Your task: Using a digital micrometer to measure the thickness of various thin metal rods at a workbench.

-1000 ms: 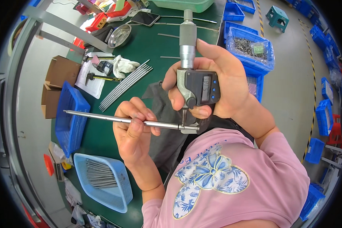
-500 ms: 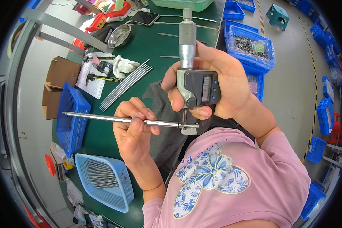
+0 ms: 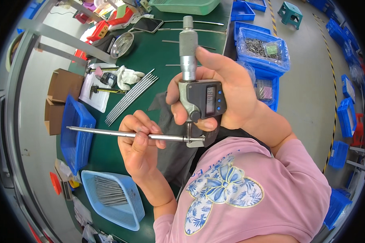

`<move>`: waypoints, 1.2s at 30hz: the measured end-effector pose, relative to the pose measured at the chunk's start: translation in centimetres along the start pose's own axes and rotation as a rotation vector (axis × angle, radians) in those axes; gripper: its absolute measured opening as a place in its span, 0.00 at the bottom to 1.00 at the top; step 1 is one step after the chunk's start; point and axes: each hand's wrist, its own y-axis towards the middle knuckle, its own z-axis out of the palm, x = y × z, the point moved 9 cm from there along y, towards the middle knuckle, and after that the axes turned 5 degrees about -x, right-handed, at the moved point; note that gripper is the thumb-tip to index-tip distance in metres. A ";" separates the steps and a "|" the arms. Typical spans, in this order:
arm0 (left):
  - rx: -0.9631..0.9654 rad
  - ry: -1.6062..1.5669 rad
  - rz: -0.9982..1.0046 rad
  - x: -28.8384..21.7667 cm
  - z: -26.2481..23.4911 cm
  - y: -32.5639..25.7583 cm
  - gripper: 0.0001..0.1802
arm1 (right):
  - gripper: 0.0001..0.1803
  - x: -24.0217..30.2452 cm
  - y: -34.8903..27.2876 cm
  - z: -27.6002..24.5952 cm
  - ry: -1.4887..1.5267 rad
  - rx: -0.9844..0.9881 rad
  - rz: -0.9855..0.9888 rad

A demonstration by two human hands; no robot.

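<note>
My right hand (image 3: 227, 87) is closed around a digital micrometer (image 3: 200, 99), held upright with its thimble at the top and its small screen toward me. A slim metal rod (image 3: 105, 132) lies almost level in my left hand (image 3: 140, 141), pinched between thumb and fingers near its middle. The rod's right end sits in the gap between the micrometer's measuring faces. Its left end reaches out over a blue basket (image 3: 75, 139). Whether both faces touch the rod I cannot tell.
Several rods (image 3: 130, 97) lie on the green table (image 3: 150, 52) beside white gloves (image 3: 128, 77) and calipers (image 3: 107, 90). A light-blue basket (image 3: 134, 202) of rods stands at the near left. A phone (image 3: 148, 24) and a metal bowl (image 3: 122, 44) lie farther back. Blue bins (image 3: 263, 60) stand at right.
The micrometer and my right hand have shifted slightly left and down in the picture. The rod's right end is lower, still between the measuring faces.
</note>
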 end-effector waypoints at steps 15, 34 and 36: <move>0.002 -0.019 0.009 -0.4 0.1 -0.1 0.08 | 0.37 -0.3 0.0 -0.1 0.007 -0.013 0.000; 0.001 -0.021 -0.001 0.0 0.2 -0.1 0.08 | 0.35 -0.3 -0.2 -0.3 -0.004 -0.032 0.004; 0.000 -0.017 0.000 0.0 0.3 0.0 0.08 | 0.32 -0.2 -0.3 -0.3 0.030 -0.023 0.007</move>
